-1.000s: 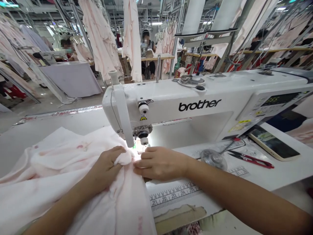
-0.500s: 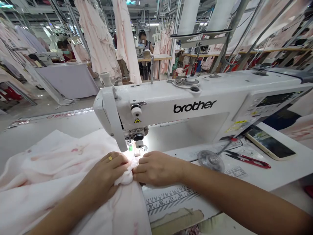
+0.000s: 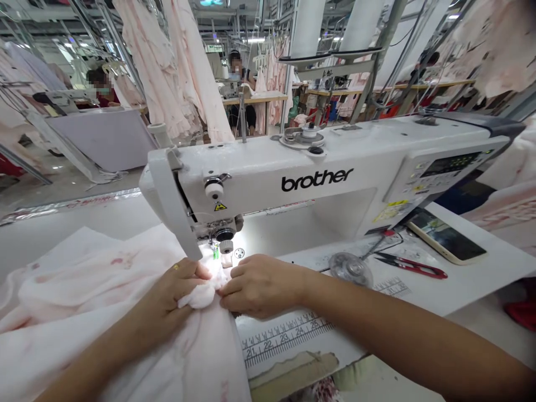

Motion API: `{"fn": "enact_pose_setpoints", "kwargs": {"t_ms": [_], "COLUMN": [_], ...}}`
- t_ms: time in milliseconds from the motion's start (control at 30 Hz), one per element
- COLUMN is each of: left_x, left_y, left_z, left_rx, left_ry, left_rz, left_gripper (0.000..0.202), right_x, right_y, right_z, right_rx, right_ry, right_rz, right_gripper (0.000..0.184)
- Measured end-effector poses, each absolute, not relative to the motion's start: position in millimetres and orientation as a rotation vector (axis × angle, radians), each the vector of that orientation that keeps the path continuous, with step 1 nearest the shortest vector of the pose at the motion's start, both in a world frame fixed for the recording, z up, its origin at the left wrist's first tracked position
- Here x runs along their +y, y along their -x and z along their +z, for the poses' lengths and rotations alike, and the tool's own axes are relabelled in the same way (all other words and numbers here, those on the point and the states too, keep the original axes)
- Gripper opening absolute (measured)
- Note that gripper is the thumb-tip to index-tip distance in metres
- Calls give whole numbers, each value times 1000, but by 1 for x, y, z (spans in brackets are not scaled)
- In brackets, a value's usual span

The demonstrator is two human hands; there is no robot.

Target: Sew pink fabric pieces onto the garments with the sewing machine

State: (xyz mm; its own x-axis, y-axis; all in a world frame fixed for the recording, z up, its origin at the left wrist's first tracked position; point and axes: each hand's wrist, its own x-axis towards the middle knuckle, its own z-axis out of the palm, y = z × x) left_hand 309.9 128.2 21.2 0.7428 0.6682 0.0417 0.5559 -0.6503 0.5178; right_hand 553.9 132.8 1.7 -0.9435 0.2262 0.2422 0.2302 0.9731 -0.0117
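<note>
Pale pink-and-white fabric (image 3: 138,268) spreads over the left of the machine bed and hangs over its front edge. My left hand (image 3: 176,290), a ring on one finger, is closed on a bunched fold of it just in front of the needle area. From the other side, my right hand (image 3: 255,285) pinches the fabric's right edge, fingers curled together. Both hands work close under the lit head of a white sewing machine (image 3: 268,173). The presser foot (image 3: 226,258) sits just beyond the fingertips. Exactly where the needle meets the cloth is hard to see.
Right of my forearm lie red thread snips (image 3: 412,265), a phone (image 3: 446,234) and a clear round plastic piece (image 3: 350,269). A ruler strip (image 3: 285,335) runs along the front edge. Thread cones (image 3: 307,28) stand behind; hanging garments (image 3: 151,67) and seated people are farther back.
The whole view has shifted, so the machine sits farther left. My left hand has opened slightly around the fold, and more bunched fabric shows between my hands. Both keep hold of the cloth.
</note>
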Motion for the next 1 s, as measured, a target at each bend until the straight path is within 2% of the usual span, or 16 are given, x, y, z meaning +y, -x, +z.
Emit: {"fn": "enact_pose_setpoints", "kwargs": {"t_ms": [100, 267, 333, 433, 600, 867, 1000], "left_x": [125, 115, 112, 111, 121, 136, 139], "left_y": [-311, -310, -310, -310, -312, -314, -316], "left_z": [18, 9, 5, -1, -8, 4, 8], "left_rx": [825, 774, 782, 841, 953, 1006, 1058], "left_ry": [-2673, -2900, -2910, -2933, -3018, -3012, -2981], "left_rz": [381, 482, 463, 436, 540, 321, 339], "left_gripper": [23, 41, 44, 46, 45, 53, 56], "right_x": [134, 134, 134, 133, 135, 138, 139], "right_y": [-555, -554, -553, -552, -550, -550, -551], "right_z": [3, 7, 8, 10, 11, 6, 7], "right_rx": [-2772, -2663, -2692, -2710, -2710, -2662, -2637], "right_ry": [502, 694, 712, 763, 905, 997, 998], "right_rz": [94, 188, 189, 155, 100, 105, 129], "right_gripper": [22, 18, 15, 18, 18, 27, 28]}}
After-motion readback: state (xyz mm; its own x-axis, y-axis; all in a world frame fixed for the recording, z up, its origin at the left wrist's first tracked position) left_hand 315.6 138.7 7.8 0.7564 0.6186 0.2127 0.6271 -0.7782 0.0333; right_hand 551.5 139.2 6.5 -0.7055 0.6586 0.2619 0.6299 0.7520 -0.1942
